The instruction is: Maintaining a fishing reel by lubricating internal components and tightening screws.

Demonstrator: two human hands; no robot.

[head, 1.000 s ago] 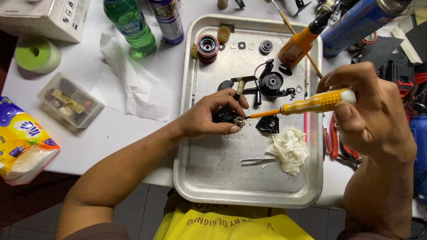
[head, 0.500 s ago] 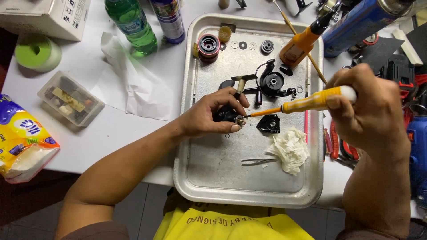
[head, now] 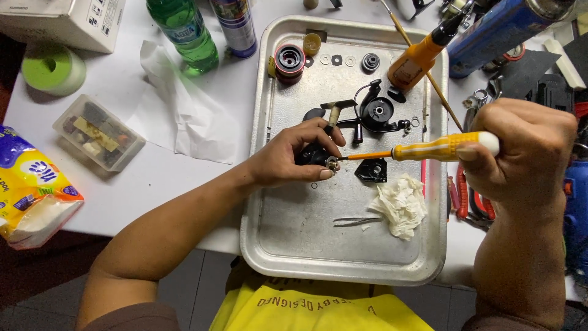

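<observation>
Over the metal tray, the left hand reached in palm-down, its grip pinched around a small black reel part near the tray's middle. From the tray's right edge, the right hand fisted a yellow screwdriver level, tip at that part.

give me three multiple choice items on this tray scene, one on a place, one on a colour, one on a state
1. Where does the crumpled tissue lie?
A. in the metal tray
B. on the floor
C. in the clear box

2. What colour is the screwdriver handle?
A. blue
B. yellow
C. black

3. How is the right hand?
A. open and flat
B. resting on the bottle
C. closed round the screwdriver

Answers:
1 A, it sits on the tray floor beside the tweezers.
2 B, the handle is yellow with a white end.
3 C, its fingers wrap the handle while the left hand pinches a small black part.
</observation>
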